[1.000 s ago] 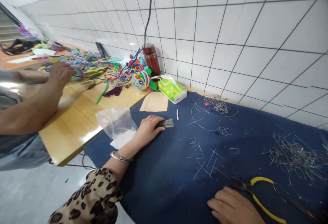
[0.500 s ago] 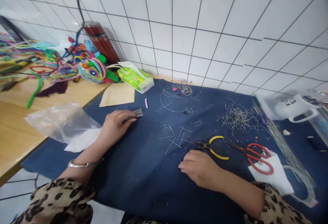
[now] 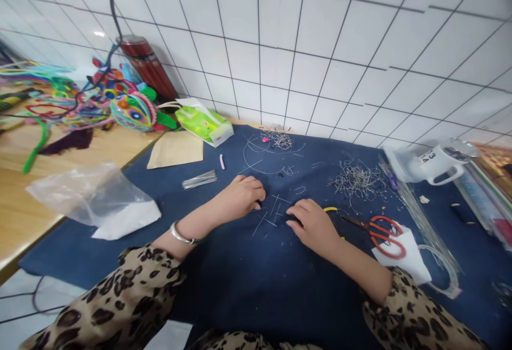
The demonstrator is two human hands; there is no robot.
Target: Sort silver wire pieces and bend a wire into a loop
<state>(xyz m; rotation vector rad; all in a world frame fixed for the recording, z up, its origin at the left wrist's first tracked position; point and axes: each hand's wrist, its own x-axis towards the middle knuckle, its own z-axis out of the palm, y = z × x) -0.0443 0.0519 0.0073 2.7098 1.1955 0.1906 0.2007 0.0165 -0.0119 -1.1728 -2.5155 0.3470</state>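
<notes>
White tiles with dark joints line the wall [image 3: 280, 40] (a small bright reflection glints at upper left). A light wooden table [image 3: 112, 150] adjoins a dark blue cloth-covered surface [image 3: 236, 291]; pale floor [image 3: 16, 283] shows below.

a red bottle [image 3: 150, 70] stands near a white tiled wall [image 3: 280, 30], with a dark cable [image 3: 114, 6] hanging down in front. beside it, a round, many-colored toy [image 3: 134, 112] sits among bright strands on a wooden table [image 3: 12, 222], a dark purple scrap [image 3: 68, 142] nearby. a green packet [image 3: 202, 123] lies just behind a beige sheet [image 3: 176, 150]; a clear plastic bag [image 3: 88, 184] spreads over the table's edge. at far right, a white mug [image 3: 438, 163] is near stacked books [image 3: 484, 200].
</notes>
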